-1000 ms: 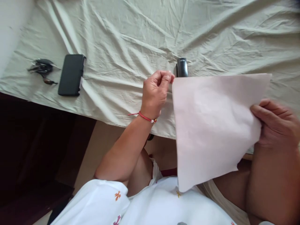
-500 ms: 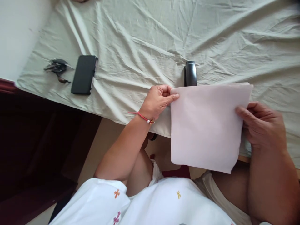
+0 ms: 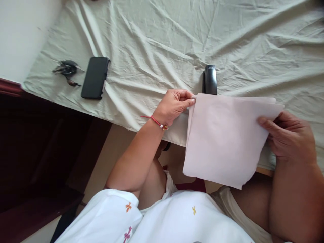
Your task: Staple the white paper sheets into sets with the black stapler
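Several white paper sheets point(image 3: 227, 138) are held up over the table's near edge, their layers slightly fanned at the left and top right. My left hand point(image 3: 176, 104), with a red string bracelet at the wrist, pinches the sheets at their upper left corner. At the right edge my right hand point(image 3: 291, 135) grips the paper, thumb on the front and fingers behind. Just beyond the top edge lies a black stapler point(image 3: 210, 79); the paper covers its near end from view.
A wrinkled pale green cloth point(image 3: 157, 54) covers the table. On its left part lie a black phone point(image 3: 95, 77) and a bunch of keys point(image 3: 67, 71). Dark wooden furniture point(image 3: 37, 152) stands at the lower left, below a white wall point(image 3: 27, 37).
The front sheet has shifted right at the top and tilted, so the layers behind now show at the left edge. My right hand has moved slightly right and down.
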